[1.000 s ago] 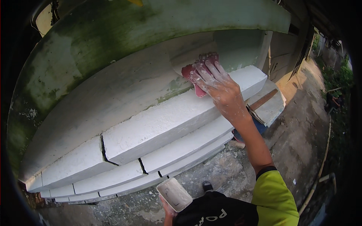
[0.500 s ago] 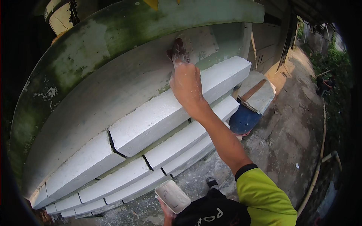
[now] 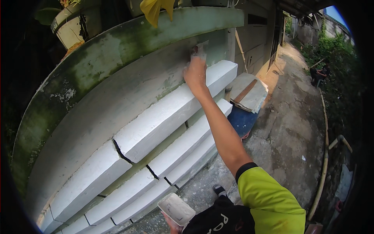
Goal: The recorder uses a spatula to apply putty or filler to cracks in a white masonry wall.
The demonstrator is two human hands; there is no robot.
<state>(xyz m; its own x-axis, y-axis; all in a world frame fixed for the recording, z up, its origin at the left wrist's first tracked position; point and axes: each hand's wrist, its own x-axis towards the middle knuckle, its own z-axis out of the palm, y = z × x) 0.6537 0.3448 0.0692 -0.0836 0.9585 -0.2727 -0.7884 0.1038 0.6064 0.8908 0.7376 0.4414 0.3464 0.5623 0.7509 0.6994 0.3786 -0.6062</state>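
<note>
My right hand (image 3: 196, 73) reaches up to the grey-green curved wall (image 3: 128, 80), its fingers closed round a scraper (image 3: 200, 49) with a reddish handle. The scraper's pale blade lies at the wall face, near its far right end; my fingers partly hide the handle. Low down, close to my body, my left hand (image 3: 171, 223) grips a white rectangular tub (image 3: 176, 208) from beneath and the side. The tub's inside is smeared with whitish material. Long white blocks (image 3: 175, 117) jut out in stepped rows below the wall, with dark gaps between some of them.
A mossy green ledge (image 3: 128, 33) overhangs the wall, with a potted plant (image 3: 72, 29) on top. Past the blocks stands a blue container (image 3: 242, 119) under a board (image 3: 249, 91). A concrete path (image 3: 286, 128) runs along the right, where a person (image 3: 321, 73) sits farther off.
My right hand has moved the scraper rightward along the wall, nearer its far end. My left hand still holds the tub low down. The whole view has shifted.
</note>
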